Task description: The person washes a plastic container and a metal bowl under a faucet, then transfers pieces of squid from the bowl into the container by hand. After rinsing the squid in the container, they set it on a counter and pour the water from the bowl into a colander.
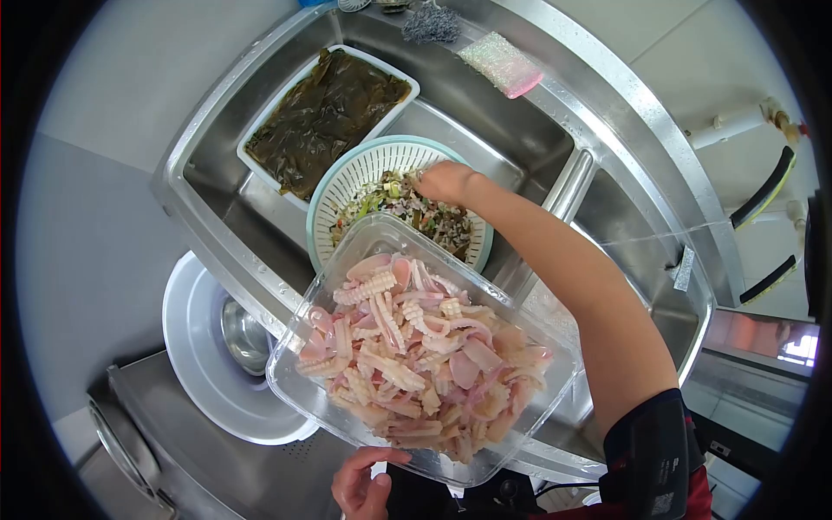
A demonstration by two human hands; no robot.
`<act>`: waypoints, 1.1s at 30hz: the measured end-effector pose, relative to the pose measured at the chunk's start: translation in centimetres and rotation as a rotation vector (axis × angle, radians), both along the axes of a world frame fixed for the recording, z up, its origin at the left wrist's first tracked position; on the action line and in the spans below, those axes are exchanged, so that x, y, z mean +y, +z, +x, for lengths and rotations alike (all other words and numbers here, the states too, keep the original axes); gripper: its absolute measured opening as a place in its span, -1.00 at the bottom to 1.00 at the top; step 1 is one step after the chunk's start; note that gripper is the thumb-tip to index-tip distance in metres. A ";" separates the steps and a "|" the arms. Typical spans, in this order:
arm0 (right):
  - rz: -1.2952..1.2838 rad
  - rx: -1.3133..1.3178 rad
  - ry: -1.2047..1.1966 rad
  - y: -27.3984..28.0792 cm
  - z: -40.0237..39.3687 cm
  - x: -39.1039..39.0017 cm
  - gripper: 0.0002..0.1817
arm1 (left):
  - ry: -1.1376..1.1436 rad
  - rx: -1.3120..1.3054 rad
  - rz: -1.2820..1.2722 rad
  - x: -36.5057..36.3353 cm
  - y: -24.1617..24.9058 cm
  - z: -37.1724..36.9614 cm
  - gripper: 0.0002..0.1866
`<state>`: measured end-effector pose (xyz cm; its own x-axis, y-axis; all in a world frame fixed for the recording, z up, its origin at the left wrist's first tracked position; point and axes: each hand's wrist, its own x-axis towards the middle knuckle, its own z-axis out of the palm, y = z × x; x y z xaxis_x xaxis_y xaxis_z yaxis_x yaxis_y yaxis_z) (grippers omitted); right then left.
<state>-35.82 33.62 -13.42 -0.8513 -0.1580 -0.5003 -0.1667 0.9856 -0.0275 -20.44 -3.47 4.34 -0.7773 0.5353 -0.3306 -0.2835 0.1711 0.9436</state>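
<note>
A clear plastic tub (286, 368) full of pale pink, scored squid-like strips (433, 347) lies across the sink's front edge. Below its near edge, my left hand (364, 484) has curled fingers with the thumb apart; the index finger reaches the tub's rim, and nothing shows in its grasp. My right hand (444, 184) is down in a round white-and-green colander (342, 178), at the chopped vegetable scraps (407, 204). Its fingertips are hidden, so whether it grips anything cannot be seen. The tub overlaps the colander's near side.
A white tray (260, 143) of dark green leaves stands in the sink (520, 143) behind the colander. A pink-and-white sponge (503, 65) and a steel scourer (431, 24) lie on the back ledge. At left, a white basin (195, 364) holds a metal bowl (245, 336).
</note>
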 end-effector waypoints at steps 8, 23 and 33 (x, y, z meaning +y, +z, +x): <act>-1.304 0.623 -0.761 12.8 8.9 0.1 -0.74 | 0.048 -0.014 0.017 0.9 0.3 0.2 -0.76; -0.173 0.633 -1.336 -4.2 37.7 -3.4 -0.77 | -0.355 -0.186 0.259 7.0 1.5 8.3 -0.79; -0.489 0.705 -1.386 -5.6 34.1 0.0 -0.56 | 0.064 -0.036 -0.298 27.0 -16.6 17.5 -0.35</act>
<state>-1.76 33.61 -19.05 -0.4941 0.8628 -0.1068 0.6756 0.3037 -0.6719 -2.90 23.52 -12.27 -0.7912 0.3612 -0.4935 -0.3349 0.4193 0.8438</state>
